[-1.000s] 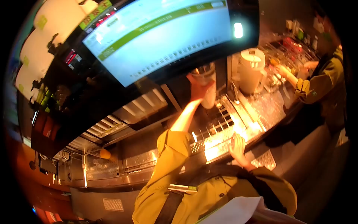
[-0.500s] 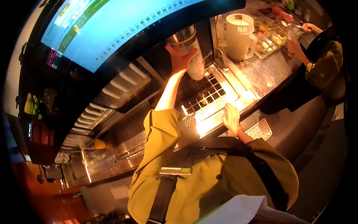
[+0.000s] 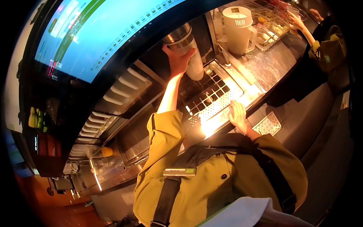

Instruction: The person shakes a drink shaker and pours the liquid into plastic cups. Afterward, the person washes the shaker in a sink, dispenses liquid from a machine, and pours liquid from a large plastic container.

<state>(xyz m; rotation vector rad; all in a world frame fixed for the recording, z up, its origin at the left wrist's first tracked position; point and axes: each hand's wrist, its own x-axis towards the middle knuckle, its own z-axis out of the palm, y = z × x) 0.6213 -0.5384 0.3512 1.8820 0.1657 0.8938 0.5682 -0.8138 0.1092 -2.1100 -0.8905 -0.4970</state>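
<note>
My left hand (image 3: 177, 59) is wrapped around a shaker with a steel top and a cloudy, see-through body (image 3: 196, 66). The shaker is held at a slant beneath the screen, its rounded end toward the black grid (image 3: 211, 90) of a steel drip tray (image 3: 235, 90). What is inside it I cannot make out. Down at the counter's front edge, under bright light, my right hand (image 3: 237, 113) lies with fingers stretched out and holds nothing visible.
A large screen (image 3: 102, 34) overhangs the counter. Past the tray stand a white pitcher (image 3: 237, 32) and food containers (image 3: 268, 36). At right, a co-worker's hand (image 3: 297, 20) holds a clear cup. Stacked white lids or trays (image 3: 124, 87) sit at left.
The view has shifted slightly. My left hand keeps its hold on the shaker, and my right hand stays at the counter edge. The co-worker's hand has moved farther back.
</note>
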